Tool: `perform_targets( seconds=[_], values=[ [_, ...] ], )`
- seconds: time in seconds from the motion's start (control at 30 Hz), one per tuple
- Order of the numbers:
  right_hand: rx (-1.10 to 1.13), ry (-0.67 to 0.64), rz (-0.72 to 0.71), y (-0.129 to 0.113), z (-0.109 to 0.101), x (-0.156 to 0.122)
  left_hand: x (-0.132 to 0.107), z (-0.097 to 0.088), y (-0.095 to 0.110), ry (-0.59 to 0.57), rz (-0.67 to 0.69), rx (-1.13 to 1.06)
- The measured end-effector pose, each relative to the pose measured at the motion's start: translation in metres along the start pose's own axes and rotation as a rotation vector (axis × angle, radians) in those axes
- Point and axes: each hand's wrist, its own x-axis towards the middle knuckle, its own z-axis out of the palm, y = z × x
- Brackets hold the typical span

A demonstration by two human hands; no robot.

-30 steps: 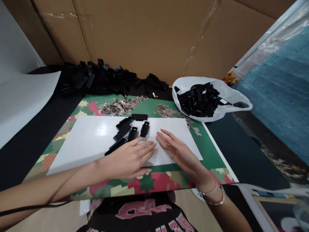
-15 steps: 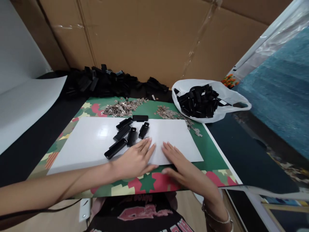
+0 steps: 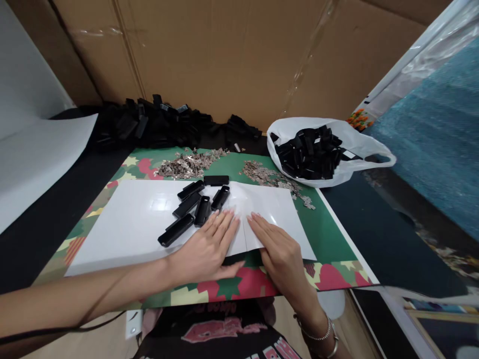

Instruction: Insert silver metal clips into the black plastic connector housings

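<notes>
At your far left, a large white sheet (image 3: 41, 159) curves over the dark tabletop (image 3: 116, 157). Next to it, along the back, lies a long heap of black parts (image 3: 160, 122). In front of this heap, a green mat with a camouflage border (image 3: 90, 219) is spread, and your white work sheet (image 3: 123, 219) lies flat on its middle.

On the work sheet, six black cases (image 3: 175, 230) lie loosely grouped, just beyond your left hand (image 3: 209, 244). A heap of small metal pieces (image 3: 187, 164) is behind them. Your left grip holds nothing: the palm is down, and the fingers are stretched out on the sheet.

Between your hands a thin line crosses the sheet, which rises a little there; I cannot tell whether this is a fold or a joint. Your right hand (image 3: 280, 249) rests its straight, close fingers on the right part. Its thumb is not clear, so I cannot tell whether this grip pinches the sheet.

Behind it is a second metal heap (image 3: 258, 172), then an open white bag (image 3: 354, 144) filled with black parts.
</notes>
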Motion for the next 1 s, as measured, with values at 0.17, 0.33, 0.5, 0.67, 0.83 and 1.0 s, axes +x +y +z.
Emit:
perform_targets(
  seconds=[0.17, 0.33, 0.5, 0.67, 0.83, 1.0],
  values=[
    [-0.052, -0.023, -0.037, 0.0, -0.002, -0.001, -0.002, 0.001, 0.001, -0.181, -0.065, -0.06],
    [-0.092, -0.031, -0.05, -0.004, 0.002, -0.001, -0.004, 0.002, 0.003, -0.159, -0.06, -0.069],
    [-0.031, -0.009, -0.046, -0.01, 0.007, 0.0, -0.003, -0.001, 0.004, -0.142, -0.064, -0.083],
    [-0.056, -0.065, -0.078, -0.013, 0.015, 0.0, -0.002, -0.002, 0.003, -0.128, -0.064, -0.122],
    [-0.068, -0.141, -0.114, -0.013, 0.022, -0.002, -0.002, -0.002, 0.003, -0.144, -0.078, -0.125],
    [0.532, -0.409, 0.151, 0.001, -0.011, -0.001, -0.003, 0.001, 0.004, -0.136, -0.068, -0.111]
  ],
)
